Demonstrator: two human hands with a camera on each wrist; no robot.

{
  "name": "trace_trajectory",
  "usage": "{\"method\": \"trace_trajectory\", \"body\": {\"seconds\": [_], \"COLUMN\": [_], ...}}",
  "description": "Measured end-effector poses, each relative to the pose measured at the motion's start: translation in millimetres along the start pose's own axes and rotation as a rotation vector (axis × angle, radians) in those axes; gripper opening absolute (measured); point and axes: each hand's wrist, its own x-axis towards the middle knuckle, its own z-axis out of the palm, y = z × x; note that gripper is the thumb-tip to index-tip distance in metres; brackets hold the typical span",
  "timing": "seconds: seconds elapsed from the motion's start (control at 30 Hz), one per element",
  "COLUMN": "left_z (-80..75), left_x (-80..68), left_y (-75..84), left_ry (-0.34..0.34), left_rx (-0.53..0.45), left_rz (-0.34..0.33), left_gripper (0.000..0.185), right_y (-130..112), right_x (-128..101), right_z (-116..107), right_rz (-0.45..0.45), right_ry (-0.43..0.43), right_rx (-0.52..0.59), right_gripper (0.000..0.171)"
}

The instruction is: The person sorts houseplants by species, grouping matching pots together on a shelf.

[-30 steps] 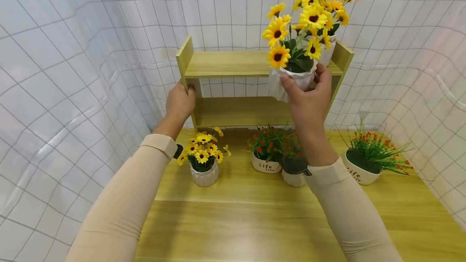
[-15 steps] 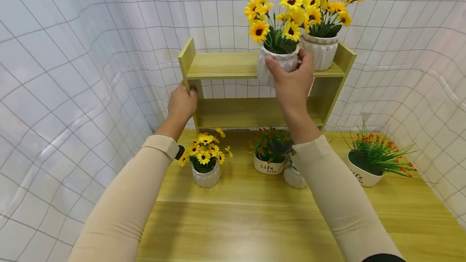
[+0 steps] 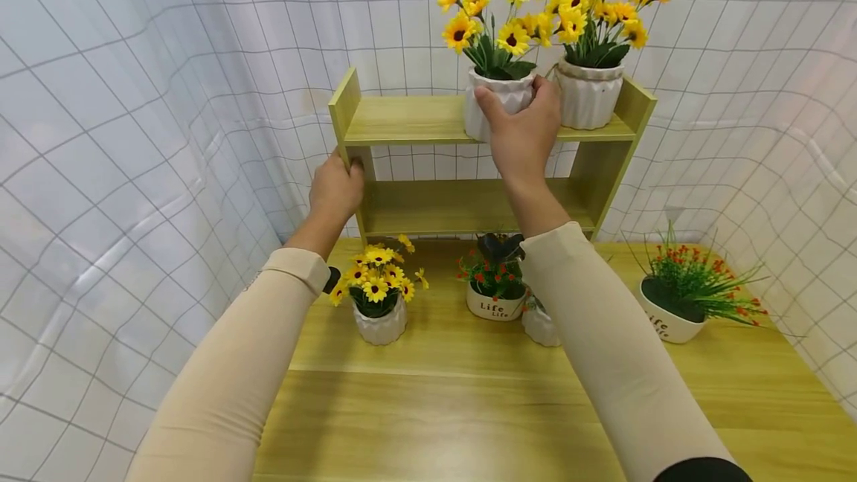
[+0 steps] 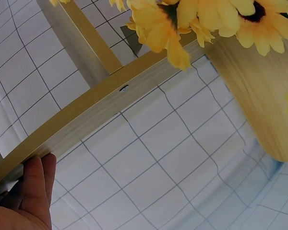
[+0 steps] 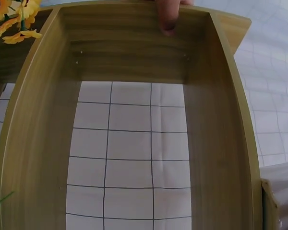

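Note:
My right hand (image 3: 525, 129) holds a white ribbed flowerpot (image 3: 498, 99) with yellow artificial sunflowers (image 3: 492, 28), thumb on its front and fingers round its right side. The pot stands upright at the front edge of the wooden shelf's (image 3: 408, 117) top board; whether its base touches the board I cannot tell. Just right of it, a similar potted sunflower (image 3: 589, 91) stands on the same board. My left hand (image 3: 337, 188) grips the shelf's left side panel (image 4: 86, 112), with fingertips (image 4: 36, 175) against it in the left wrist view.
Below, on the wooden table (image 3: 428, 407), stand a small sunflower pot (image 3: 379, 326) at left, an oval "Life" planter (image 3: 494, 306) with red flowers, a white pot (image 3: 541, 326) partly behind my right sleeve, and another "Life" planter (image 3: 672, 318) at right. A gridded curtain (image 3: 415, 28) surrounds everything.
My right hand has carried the sunflower pot leftward and up to the top board, uncovering the pot at right. My left hand keeps its grip on the side panel.

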Motion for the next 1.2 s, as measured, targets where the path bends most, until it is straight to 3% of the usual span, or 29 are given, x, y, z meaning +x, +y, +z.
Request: {"method": "trace_trajectory", "body": {"seconds": [0.4, 0.7, 0.9, 1.1, 1.2], "left_z": [0.6, 0.5, 0.5, -0.7, -1.4], "left_x": [-0.4, -0.2, -0.1, -1.1, -1.0], "left_y": [0.2, 0.6, 0.9, 2.4, 1.8], "left_ry": [-0.008, 0.001, -0.008, -0.008, -0.003], "left_rx": [0.002, 0.003, -0.003, -0.008, -0.005], "left_rz": [-0.014, -0.012, -0.023, -0.01, -0.005], "left_gripper": [0.043, 0.042, 0.042, 0.042, 0.042], "right_y": [-5, -4, -1, 15, 29], "right_x": [16, 21, 5, -44, -74], "right_z": [8, 12, 5, -2, -2], "right_rz": [0.081, 0.09, 0.073, -0.134, -0.173], "right_ry": [-0.053, -0.045, -0.041, 0.02, 0.026], "right_rx": [-0.243, -0.278, -0.054, 0.124, 0.169], "right_gripper": [0.083, 0.087, 0.09, 0.072, 0.067]}}
